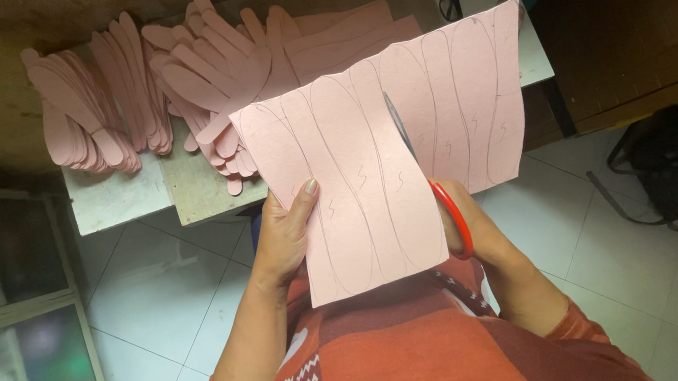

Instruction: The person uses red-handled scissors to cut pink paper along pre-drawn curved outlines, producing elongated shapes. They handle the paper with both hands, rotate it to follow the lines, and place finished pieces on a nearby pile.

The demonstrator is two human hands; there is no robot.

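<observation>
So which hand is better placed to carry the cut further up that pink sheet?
Probably the right hand: it already grips the red-handled scissors, whose blades sit in the pink sheet along a pencilled line. The left hand only pinches the sheet's edge, steadying it.

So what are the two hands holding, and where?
Left hand pinches the pink sheet at its left edge; right hand grips the scissors by their red handles.
</observation>
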